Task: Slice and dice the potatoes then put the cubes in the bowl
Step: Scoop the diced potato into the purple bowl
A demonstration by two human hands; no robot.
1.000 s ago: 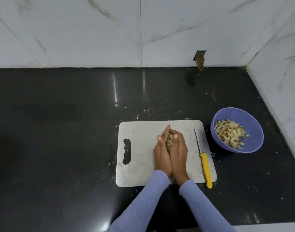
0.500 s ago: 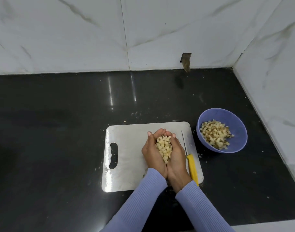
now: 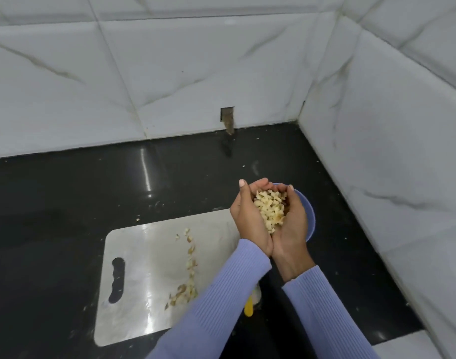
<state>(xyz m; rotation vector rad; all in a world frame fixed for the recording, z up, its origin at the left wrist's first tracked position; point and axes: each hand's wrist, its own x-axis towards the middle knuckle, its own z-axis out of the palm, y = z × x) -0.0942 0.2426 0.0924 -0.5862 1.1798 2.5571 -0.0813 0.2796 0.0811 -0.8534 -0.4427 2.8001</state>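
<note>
Your left hand (image 3: 250, 224) and right hand (image 3: 291, 229) are pressed together edge to edge, palms up and fingers curved into a single cup. The cup holds a heap of potato cubes (image 3: 271, 209), small, pale yellow and roughly squared, some with brownish edges. Your cupped hands hover right above the bowl (image 3: 311, 221), a round, smooth lavender-blue one of which only the right rim and wall show past your fingers. Its contents are hidden.

On the glossy black stone counter (image 3: 66, 203) lies the cutting board (image 3: 144, 307), a flat, pale, rounded-corner rectangle with a slotted handle hole near its left end. A ragged line of leftover potato bits (image 3: 189, 268) runs down its middle, with some brown peel-like scraps at the near end. Just past your left sleeve (image 3: 216, 307), a ribbed lilac knit, the yellow tip of the knife handle (image 3: 248, 307) peeks out at the board's right edge. White marble-veined tiles (image 3: 170, 73) line the corner walls.
</note>
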